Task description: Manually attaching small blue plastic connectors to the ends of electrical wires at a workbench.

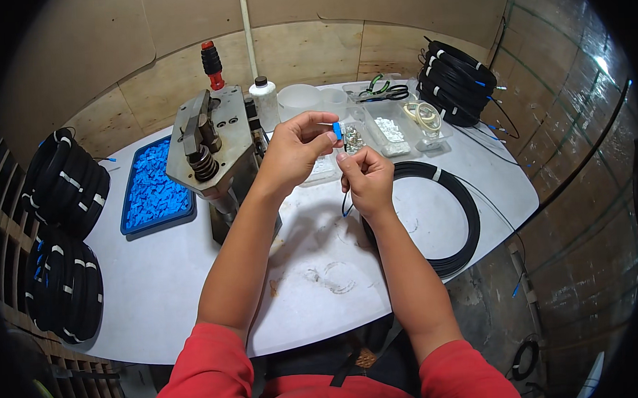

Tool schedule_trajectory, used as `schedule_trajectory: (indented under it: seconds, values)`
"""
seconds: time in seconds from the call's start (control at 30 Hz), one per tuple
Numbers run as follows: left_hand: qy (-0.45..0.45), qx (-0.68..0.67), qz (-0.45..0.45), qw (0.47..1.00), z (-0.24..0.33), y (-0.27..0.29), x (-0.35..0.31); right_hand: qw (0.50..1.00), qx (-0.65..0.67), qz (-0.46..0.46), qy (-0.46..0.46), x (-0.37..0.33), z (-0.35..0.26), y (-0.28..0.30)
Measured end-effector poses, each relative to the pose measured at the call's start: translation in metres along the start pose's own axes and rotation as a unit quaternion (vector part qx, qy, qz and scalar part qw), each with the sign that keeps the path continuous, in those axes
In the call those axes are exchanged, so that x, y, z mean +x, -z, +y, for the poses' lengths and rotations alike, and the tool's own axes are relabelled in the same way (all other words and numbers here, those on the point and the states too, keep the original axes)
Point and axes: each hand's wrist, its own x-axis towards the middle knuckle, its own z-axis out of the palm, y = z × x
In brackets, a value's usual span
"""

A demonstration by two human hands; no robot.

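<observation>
Between the thumb and fingers of my left hand (pixel 297 149) is a small blue plastic connector piece (pixel 337 130), held over the middle of the table. My right hand (pixel 369 177) pinches the end of a thin black cable (pixel 345 203) just below and to the right of it. The cable's tip points up at the blue piece; whether the two touch is too small to tell. A coil of black cable (pixel 469 217) lies on the table beside my right forearm. White ties bind that coil.
A metal hand press (pixel 220 136) stands left of my arms, next to a blue tray (pixel 125 216) of blue connector pieces. Behind my hands are clear boxes of small parts (pixel 395 149), a bottle (pixel 263 102) and scissors (pixel 389 93). Cable coils (pixel 456 79) are stacked at both sides.
</observation>
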Motion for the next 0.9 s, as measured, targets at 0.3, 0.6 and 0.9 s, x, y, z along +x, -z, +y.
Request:
schedule_trajectory:
  seconds: [0.3,0.6,0.9]
  values:
    - [-0.005,-0.007,0.006,1.0,-0.0003,0.0002,-0.0006,1.0,-0.001,0.001,0.006,0.0001,0.0011,-0.0006]
    - [-0.007,-0.008,0.004,1.0,-0.0008,-0.0002,0.0003,1.0,0.006,0.001,0.01,0.0003,0.0013,0.0004]
    - [-0.011,-0.001,-0.006,1.0,-0.0015,0.0004,0.0002,1.0,0.002,0.002,0.013,0.0002,-0.0008,0.0]
